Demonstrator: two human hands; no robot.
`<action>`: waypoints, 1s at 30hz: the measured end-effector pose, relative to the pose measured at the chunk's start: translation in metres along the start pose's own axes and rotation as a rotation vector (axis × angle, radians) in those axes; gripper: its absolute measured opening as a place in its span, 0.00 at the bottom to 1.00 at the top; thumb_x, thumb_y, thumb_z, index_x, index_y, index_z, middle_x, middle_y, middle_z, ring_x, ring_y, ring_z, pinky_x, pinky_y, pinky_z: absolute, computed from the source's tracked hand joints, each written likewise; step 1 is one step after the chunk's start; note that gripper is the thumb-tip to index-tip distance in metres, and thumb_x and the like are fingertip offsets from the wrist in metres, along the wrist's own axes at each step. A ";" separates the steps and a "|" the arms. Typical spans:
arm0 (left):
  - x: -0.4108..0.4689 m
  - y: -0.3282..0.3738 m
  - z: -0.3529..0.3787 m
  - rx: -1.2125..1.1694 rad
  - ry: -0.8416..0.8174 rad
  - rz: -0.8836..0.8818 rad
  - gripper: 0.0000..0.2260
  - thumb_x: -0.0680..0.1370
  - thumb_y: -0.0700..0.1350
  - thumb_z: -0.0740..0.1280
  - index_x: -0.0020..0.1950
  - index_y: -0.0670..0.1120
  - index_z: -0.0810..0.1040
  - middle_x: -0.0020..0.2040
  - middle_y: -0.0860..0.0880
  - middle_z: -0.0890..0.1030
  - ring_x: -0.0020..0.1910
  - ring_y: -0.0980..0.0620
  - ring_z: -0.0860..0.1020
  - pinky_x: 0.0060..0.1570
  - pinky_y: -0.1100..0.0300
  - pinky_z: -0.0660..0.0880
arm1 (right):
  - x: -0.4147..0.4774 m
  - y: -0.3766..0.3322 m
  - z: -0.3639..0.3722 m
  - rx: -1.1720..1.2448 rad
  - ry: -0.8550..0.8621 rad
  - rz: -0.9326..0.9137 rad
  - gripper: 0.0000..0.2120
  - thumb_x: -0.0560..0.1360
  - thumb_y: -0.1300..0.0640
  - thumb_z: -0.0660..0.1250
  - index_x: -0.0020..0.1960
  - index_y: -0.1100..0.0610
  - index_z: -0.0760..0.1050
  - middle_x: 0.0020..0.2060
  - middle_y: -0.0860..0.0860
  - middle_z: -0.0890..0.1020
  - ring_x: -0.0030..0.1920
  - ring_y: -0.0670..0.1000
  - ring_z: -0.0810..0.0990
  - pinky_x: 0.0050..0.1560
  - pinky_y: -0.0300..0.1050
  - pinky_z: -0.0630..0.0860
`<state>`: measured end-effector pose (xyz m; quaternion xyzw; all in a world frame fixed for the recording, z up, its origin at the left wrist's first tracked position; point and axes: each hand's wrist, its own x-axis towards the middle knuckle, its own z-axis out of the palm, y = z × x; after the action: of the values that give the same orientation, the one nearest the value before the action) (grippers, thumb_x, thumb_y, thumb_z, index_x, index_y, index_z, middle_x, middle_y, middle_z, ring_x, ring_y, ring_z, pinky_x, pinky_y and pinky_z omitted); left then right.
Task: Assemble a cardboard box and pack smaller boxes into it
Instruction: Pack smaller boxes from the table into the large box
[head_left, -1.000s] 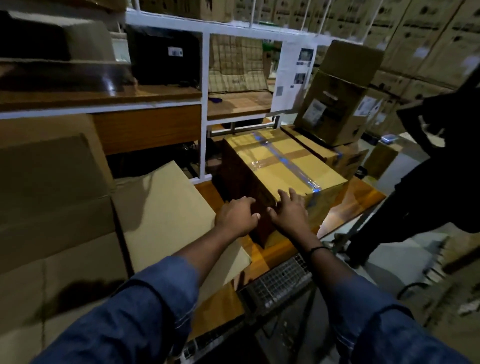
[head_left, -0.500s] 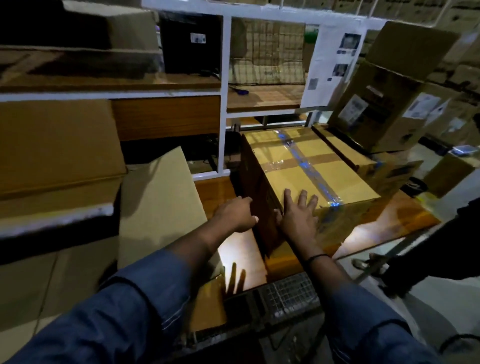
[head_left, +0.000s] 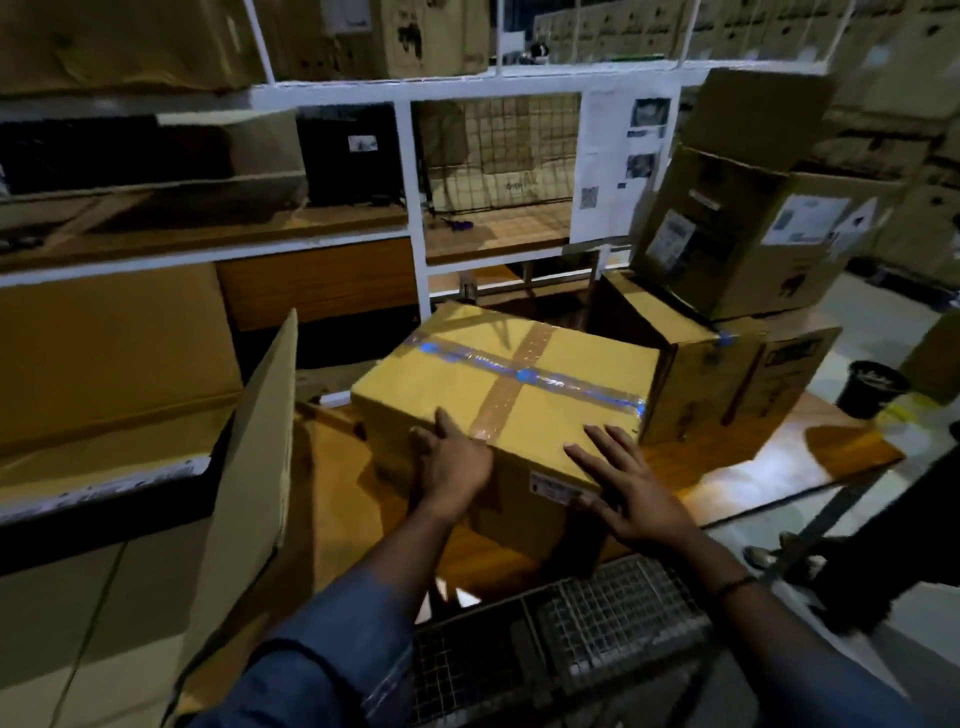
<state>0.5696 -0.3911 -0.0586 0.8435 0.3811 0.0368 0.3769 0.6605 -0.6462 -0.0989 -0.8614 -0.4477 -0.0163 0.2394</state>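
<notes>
A sealed cardboard box (head_left: 550, 395) with clear tape crossing its top stands on the wooden worktable (head_left: 753, 462), turned at an angle. My left hand (head_left: 454, 460) lies on its near left top edge, fingers out over the lid and thumb down the side. My right hand (head_left: 631, 491) presses flat with spread fingers on the near right corner. Both sleeves are blue denim.
A flattened cardboard sheet (head_left: 249, 467) leans upright at the left against stacked cartons. Two more boxes (head_left: 737, 244) are stacked at the right rear of the table. A white shelf frame (head_left: 415, 208) rises behind, a wire basket (head_left: 597, 623) sits below, and a person's legs (head_left: 883, 561) stand at the right.
The taped box has turned, so its long tape now runs left to right. My hands have shifted from its near corner to its near edge, the right hand now spread wider.
</notes>
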 end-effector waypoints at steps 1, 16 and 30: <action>0.002 -0.008 0.002 -0.054 0.026 -0.006 0.38 0.85 0.54 0.61 0.85 0.51 0.38 0.83 0.38 0.35 0.79 0.30 0.60 0.71 0.42 0.70 | -0.003 0.010 -0.006 0.020 -0.002 -0.024 0.31 0.82 0.42 0.63 0.82 0.34 0.56 0.84 0.42 0.49 0.84 0.53 0.42 0.79 0.63 0.55; 0.050 -0.094 -0.054 -0.492 0.151 0.039 0.45 0.76 0.58 0.75 0.84 0.49 0.52 0.80 0.41 0.62 0.76 0.35 0.66 0.70 0.36 0.70 | -0.024 -0.003 0.058 0.579 0.549 0.783 0.34 0.76 0.32 0.67 0.72 0.52 0.70 0.65 0.58 0.80 0.67 0.61 0.78 0.62 0.55 0.77; 0.047 -0.054 -0.098 -0.664 0.163 0.330 0.30 0.81 0.34 0.68 0.81 0.51 0.67 0.75 0.48 0.72 0.71 0.48 0.73 0.61 0.54 0.78 | 0.031 0.019 -0.061 0.381 0.584 0.575 0.41 0.78 0.51 0.74 0.83 0.49 0.54 0.78 0.55 0.68 0.77 0.60 0.67 0.75 0.65 0.66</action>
<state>0.5352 -0.2768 -0.0348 0.7199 0.2361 0.2854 0.5871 0.7046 -0.6579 -0.0448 -0.8506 -0.0990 -0.1091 0.5047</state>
